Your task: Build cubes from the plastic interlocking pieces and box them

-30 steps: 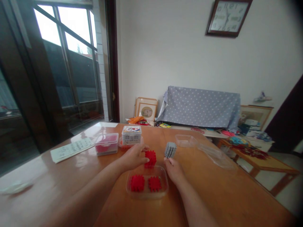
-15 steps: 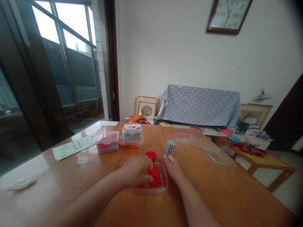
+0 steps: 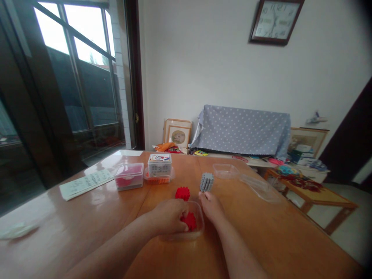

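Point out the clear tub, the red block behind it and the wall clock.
clear tub (image 3: 201, 224): head view, on its right wall.
red block (image 3: 183, 192): head view, on its middle.
wall clock (image 3: 274, 21): head view, on the dial's centre.

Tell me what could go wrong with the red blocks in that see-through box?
1. The left hand digs among the red blocks in the clear box; the light box might slide or tip.
2. A loose red block sits just behind the box and could get knocked away.
3. The grey block stands close to the right hand; a bump may topple it.
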A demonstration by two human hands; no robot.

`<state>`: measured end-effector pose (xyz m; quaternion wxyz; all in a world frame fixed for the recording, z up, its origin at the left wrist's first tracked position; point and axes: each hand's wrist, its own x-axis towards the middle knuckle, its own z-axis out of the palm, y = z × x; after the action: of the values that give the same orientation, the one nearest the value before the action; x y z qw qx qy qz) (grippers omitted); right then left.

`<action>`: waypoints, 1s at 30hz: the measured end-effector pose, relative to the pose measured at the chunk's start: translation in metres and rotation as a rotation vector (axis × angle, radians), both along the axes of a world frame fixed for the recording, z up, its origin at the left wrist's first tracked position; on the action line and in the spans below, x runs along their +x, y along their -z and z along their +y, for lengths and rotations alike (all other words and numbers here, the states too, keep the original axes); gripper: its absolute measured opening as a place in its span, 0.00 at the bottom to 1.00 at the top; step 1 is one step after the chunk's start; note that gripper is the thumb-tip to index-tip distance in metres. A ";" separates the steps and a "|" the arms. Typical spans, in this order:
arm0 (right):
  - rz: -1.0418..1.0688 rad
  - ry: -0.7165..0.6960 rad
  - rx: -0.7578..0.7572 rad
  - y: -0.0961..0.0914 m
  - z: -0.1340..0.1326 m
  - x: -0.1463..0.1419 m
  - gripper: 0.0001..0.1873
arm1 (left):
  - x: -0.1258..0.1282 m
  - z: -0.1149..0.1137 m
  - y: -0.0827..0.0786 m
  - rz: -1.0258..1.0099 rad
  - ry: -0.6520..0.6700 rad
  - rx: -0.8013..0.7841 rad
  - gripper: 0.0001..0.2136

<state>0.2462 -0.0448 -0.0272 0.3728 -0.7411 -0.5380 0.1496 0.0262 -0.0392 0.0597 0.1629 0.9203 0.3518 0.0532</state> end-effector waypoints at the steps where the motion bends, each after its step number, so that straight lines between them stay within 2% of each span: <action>1: -0.002 0.001 -0.002 0.000 0.000 0.000 0.25 | 0.000 0.000 0.000 0.003 -0.003 0.000 0.11; 8: -0.002 -0.002 -0.005 -0.001 -0.001 0.000 0.25 | -0.002 -0.002 -0.002 -0.004 0.000 -0.020 0.11; 13: 0.006 -0.005 0.000 0.001 0.000 0.001 0.25 | -0.008 0.002 -0.001 -0.108 -0.013 -0.045 0.07; 20: 0.013 -0.016 0.011 0.001 -0.001 0.000 0.25 | -0.019 0.012 -0.012 -0.217 -0.048 -0.013 0.05; 25: 0.010 -0.019 0.016 0.001 -0.001 0.000 0.25 | -0.020 0.024 -0.016 -0.315 -0.071 -0.025 0.05; 30: 0.021 -0.014 0.018 0.004 0.002 0.001 0.25 | -0.021 0.043 -0.009 -0.431 -0.096 -0.049 0.05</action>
<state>0.2475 -0.0429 -0.0311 0.3841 -0.7323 -0.5404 0.1552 0.0054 0.0040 0.0686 0.2537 0.8656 0.3536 0.2477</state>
